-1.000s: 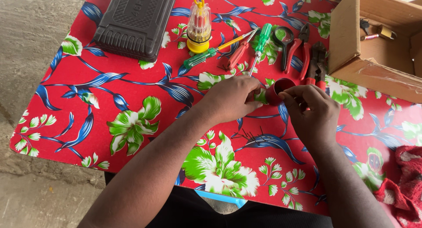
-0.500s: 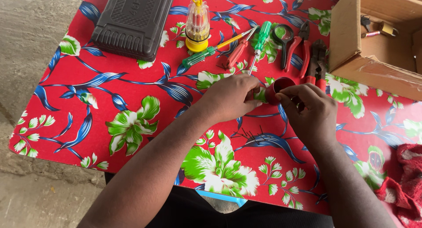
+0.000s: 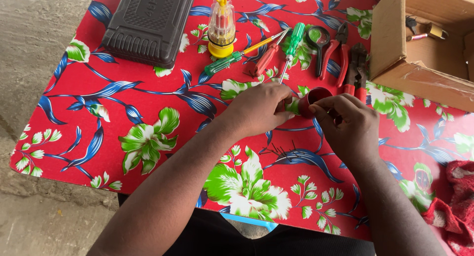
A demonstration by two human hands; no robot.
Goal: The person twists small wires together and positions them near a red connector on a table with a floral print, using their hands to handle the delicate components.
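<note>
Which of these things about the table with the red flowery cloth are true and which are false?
1. Both hands, left hand and right hand, are at a small red roll. True.
2. The black case is open. False: it lies shut.
3. A green-handled screwdriver lies beyond the hands. True.
4. The cardboard box sits on the person's left. False: it is on the right.

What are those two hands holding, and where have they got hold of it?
A small red roll of tape, held between both: left hand at its left side, right hand at its right rim.
</note>
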